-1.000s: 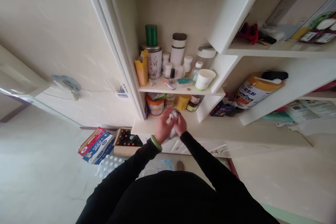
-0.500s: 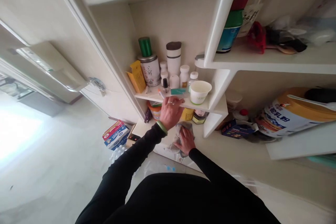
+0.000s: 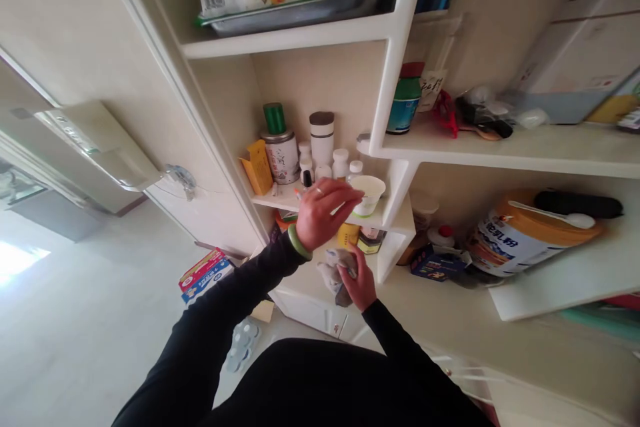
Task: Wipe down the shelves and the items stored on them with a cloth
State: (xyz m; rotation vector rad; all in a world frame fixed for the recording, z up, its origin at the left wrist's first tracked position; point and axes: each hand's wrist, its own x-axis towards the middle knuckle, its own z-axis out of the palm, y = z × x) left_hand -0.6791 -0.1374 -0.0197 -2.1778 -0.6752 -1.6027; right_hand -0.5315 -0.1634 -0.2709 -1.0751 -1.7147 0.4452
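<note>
My right hand [image 3: 361, 280] grips a crumpled greyish cloth [image 3: 336, 273] above the lower counter. My left hand [image 3: 325, 212], with a ring and a pale green bangle, hovers in front of the small middle shelf. Its fingers are pressed together, and what they may hold is hidden. The fingertips overlap the rim of a white paper cup [image 3: 371, 195]; whether they touch cannot be seen. Behind this hand stand white bottles [image 3: 341, 163], a white tumbler with a brown lid [image 3: 322, 137], a floral tin [image 3: 283, 159] topped by a green can [image 3: 274, 119], and a yellow box [image 3: 259, 168].
Beneath the shelf are a yellow container [image 3: 349, 235] and a dark jar [image 3: 371, 240]. To the right, a large orange-lidded tub [image 3: 520, 240] carries a white spoon [image 3: 550, 213]. A metal tray [image 3: 300, 15] lies overhead. Boxes [image 3: 205, 277] are at lower left.
My right hand has bunched the cloth, which was spread flat under it, and lifted it. The left hand has moved from the shelf edge to before the cup. The view has shifted upward.
</note>
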